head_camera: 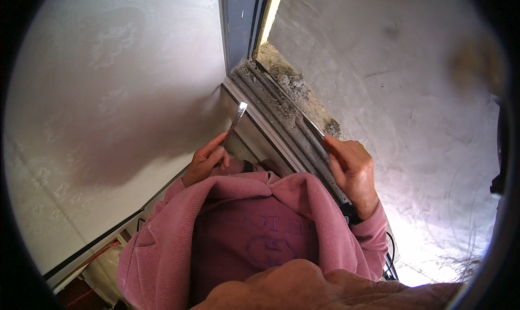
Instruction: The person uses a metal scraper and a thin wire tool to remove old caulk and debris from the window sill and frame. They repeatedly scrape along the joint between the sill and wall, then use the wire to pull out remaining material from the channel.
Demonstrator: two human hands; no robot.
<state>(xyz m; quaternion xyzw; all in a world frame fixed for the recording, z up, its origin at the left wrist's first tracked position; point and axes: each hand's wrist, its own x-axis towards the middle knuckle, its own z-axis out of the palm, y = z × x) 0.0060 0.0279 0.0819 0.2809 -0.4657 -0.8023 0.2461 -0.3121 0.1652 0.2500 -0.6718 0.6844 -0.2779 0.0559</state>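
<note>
On the left, my left hand grips a narrow metal tool with a flat, shiny tip, which points up and away near the inner edge of a window or door frame. The tool's exact kind cannot be told. My right hand holds a thin, long tool low over the outer edge of the grooved metal track. Grey dust and crumbs lie in the track's grooves. Beside it runs a strip of rough, broken mortar with loose lumps.
A pale patterned wall or panel rises on the left. A dark blue-grey frame post stands at the track's far end. Smooth grey plaster or cement spans the right. Cables hang by my right sleeve.
</note>
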